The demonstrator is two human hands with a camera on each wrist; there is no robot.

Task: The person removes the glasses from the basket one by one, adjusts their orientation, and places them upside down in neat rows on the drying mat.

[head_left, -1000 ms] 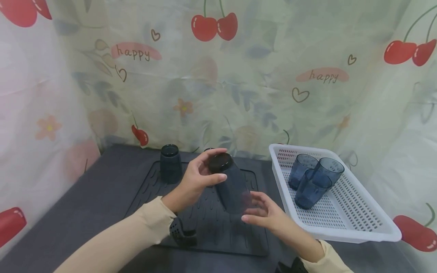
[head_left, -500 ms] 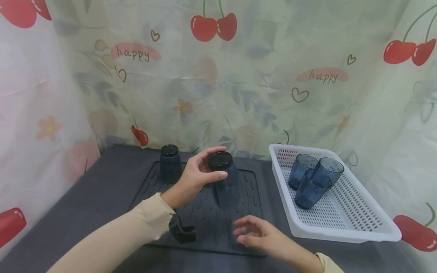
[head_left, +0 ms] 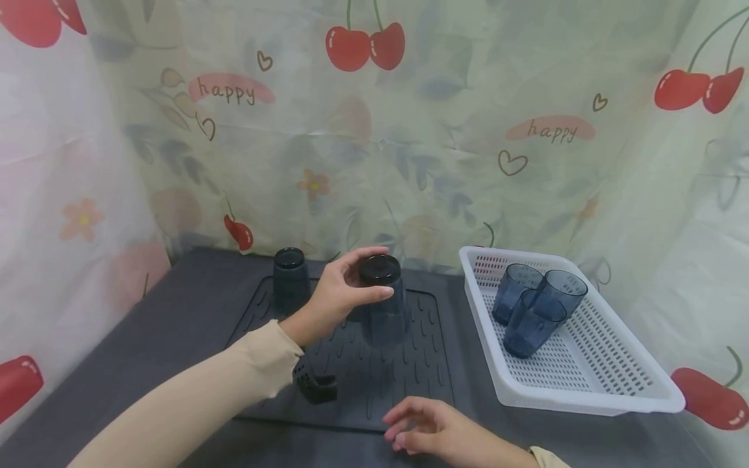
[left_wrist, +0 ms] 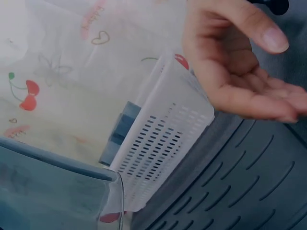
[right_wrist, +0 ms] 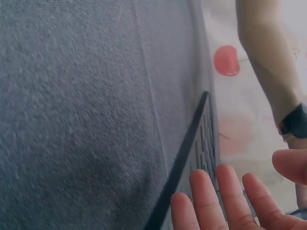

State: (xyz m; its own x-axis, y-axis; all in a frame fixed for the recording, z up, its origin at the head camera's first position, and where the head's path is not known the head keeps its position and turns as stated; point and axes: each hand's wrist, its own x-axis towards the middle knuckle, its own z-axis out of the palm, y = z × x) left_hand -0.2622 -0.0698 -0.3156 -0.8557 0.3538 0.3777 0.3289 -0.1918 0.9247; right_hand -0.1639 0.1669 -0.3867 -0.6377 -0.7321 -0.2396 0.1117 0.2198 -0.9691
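Note:
My left hand grips a dark blue drinking glass near its base, fingers behind and thumb in front. This glass is upside down and nearly upright, over the black ridged drying mat; whether its rim touches the mat I cannot tell. In the left wrist view part of the glass fills the lower left corner. Near the mat's front edge, my right hand holds nothing, its fingers loosely bent. A second upside-down glass stands at the mat's back left. Something dark behind my left hand is mostly hidden.
To the right stands a white perforated basket with three blue glasses tilted together at its left side. Dark grey cloth covers the table. A curtain printed with cherries hangs behind and at both sides.
The held glass has gone from tilted to nearly upright above the mat. My right hand has left the glass's lower end and drawn back toward the front edge.

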